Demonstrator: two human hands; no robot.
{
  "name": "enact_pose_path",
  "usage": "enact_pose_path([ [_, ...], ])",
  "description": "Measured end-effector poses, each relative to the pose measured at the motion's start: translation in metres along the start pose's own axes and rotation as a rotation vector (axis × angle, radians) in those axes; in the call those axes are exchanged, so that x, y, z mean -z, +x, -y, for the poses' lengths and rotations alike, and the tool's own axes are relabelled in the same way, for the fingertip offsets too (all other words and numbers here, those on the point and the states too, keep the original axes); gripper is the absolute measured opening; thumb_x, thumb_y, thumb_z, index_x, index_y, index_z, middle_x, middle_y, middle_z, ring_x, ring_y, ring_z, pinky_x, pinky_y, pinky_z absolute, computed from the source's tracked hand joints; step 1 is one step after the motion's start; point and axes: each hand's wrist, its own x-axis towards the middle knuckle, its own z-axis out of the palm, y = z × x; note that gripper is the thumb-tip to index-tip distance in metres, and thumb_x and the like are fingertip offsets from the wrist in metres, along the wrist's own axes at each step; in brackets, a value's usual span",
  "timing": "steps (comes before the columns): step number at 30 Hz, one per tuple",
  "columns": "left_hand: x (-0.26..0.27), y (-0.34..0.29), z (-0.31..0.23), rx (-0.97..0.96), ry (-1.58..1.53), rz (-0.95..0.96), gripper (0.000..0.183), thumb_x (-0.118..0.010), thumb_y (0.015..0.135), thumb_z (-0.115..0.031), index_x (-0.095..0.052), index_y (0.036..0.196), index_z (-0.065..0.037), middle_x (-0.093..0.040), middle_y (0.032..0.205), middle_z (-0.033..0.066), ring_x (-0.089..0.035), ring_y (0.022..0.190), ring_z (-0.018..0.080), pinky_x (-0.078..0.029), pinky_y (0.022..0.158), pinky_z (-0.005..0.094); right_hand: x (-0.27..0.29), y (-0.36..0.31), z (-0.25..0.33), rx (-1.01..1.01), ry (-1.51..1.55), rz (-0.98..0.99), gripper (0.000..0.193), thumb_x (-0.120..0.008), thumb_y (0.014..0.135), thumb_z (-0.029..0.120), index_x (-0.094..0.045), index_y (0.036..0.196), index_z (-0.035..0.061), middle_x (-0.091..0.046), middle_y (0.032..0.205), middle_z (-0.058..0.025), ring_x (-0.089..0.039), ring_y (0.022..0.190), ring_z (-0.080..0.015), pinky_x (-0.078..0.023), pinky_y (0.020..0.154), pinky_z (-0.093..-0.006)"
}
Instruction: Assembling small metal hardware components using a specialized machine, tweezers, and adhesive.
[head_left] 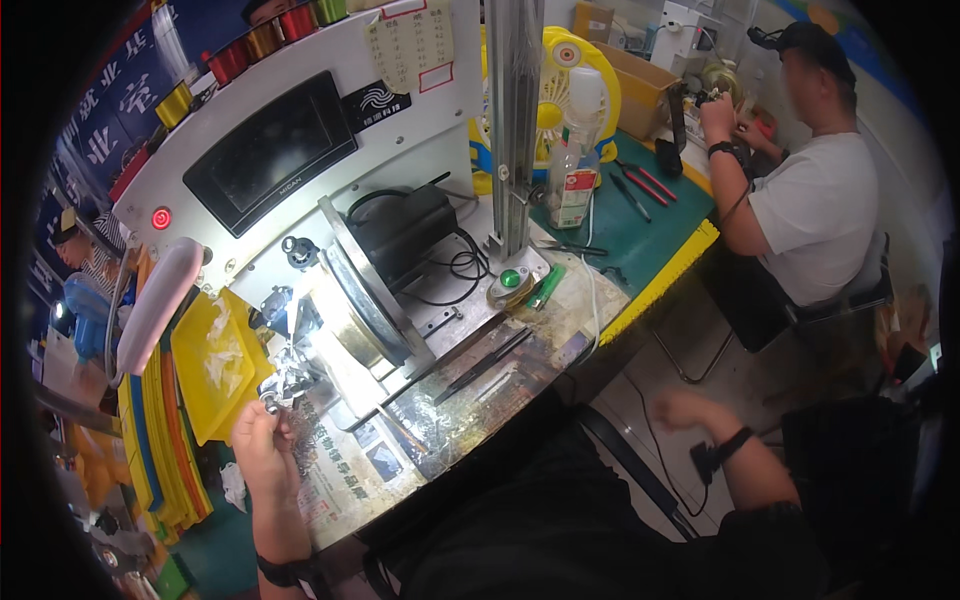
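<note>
- The left hand (262, 440) is pinching a small shiny metal part (272, 402) between its fingertips, holding it tight.
- The part is sitting at the very top of the pinch, pointing up and away from the person.
- Just to the left of the pinch, a yellow tray (205, 385) is lying with small clear bits inside.
- Just up and to the right of the pinch, the bright lit spot of the winding machine (345, 320) is glowing, very near the part.
- Further right, thin black tweezers (485, 365) are lying on the table, their long side slanting up to the right.
- The right hand (685, 410) is hanging well apart, off the table, blurry; I cannot tell how its fingers are sitting. The left hand is much nearer the machine.
</note>
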Motion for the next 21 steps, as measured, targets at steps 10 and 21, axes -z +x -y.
enact_pose_path([
  [10,0.0,-0.012,0.007,-0.031,0.313,0.042,0.018,-0.063,0.091,-0.013,-0.061,0.076,-0.003,-0.057,0.07,-0.0005,-0.051,0.064,0.0085,-0.038,0.059,0.0239,0.075,-0.04,0.208,0.652,0.09,-0.585,0.025,-0.073,0.081,0.003,-0.068,0.105,-0.0002,-0.072,0.09,-0.0132,-0.072,0.083,-0.0245,-0.056,0.075,-0.0336],
  [21,-0.009,-0.007,0.002,-0.548,1.06,0.178,0.028,-0.065,0.094,-0.024,-0.068,0.098,0.004,-0.065,0.083,0.0192,-0.062,0.072,0.0354,-0.048,0.065,0.0419,-0.035,0.056,0.443,0.967,1.015,-0.107,0.023,-0.059,0.101,0.016,-0.051,0.118,0.0017,-0.051,0.08,0.0034,-0.047,0.068,-0.0033,-0.042,0.062,-0.0211],
])
